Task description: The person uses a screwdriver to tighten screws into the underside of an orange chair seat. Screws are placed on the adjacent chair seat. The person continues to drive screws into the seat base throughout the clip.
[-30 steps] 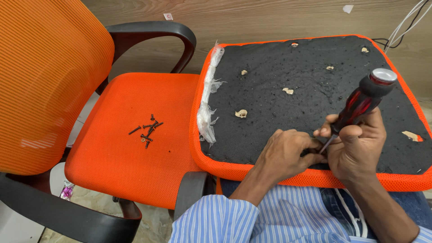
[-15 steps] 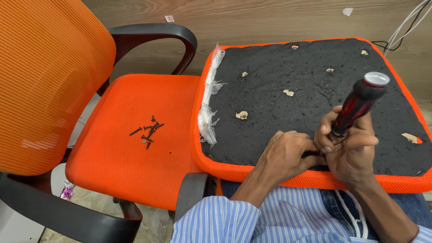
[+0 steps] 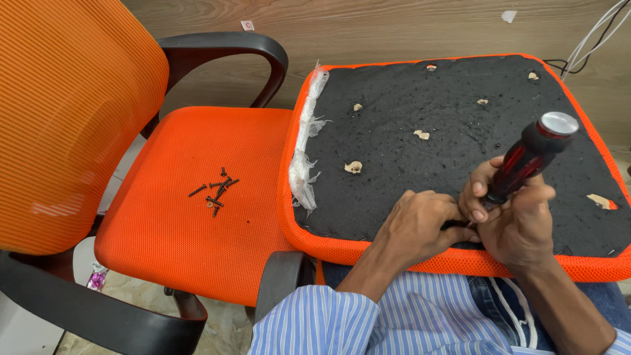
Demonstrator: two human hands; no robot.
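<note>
Screws (image 3: 215,189) lie loose on the left chair seat (image 3: 164,217). Right hand (image 3: 519,220) is clamped on the screwdriver (image 3: 531,158) at the overturned cushion's (image 3: 460,131) near edge; left hand (image 3: 420,227) presses beside its tip.

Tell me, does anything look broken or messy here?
Yes. The upturned seat cushion has torn white lining hanging off its left edge and pale holes across its black underside. Loose dark screws lie scattered on the orange chair.
</note>
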